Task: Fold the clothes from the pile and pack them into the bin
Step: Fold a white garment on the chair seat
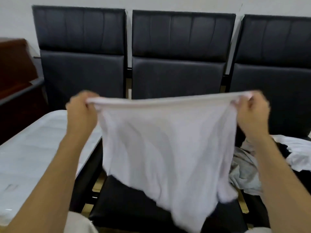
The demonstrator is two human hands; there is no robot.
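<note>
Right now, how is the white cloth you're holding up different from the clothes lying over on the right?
The white garment is pinched along its top edge by the left hand and right hand, while the pile of clothes is touched by neither. The white garment hangs spread out in the air; the pile of clothes lies crumpled on the dark seat. The garment is one piece; the pile mixes white, grey and dark pieces. Neither is folded yet.

Wall (pixel 151 2): plain white, running behind the furniture.
Headboard panels (pixel 181 47): three dark padded sections side by side, narrow gaps between them.
Mattress (pixel 33 148): white, quilted, at left.
Wooden cabinet (pixel 15 64): reddish-brown, far left.
Light: even, soft.
</note>
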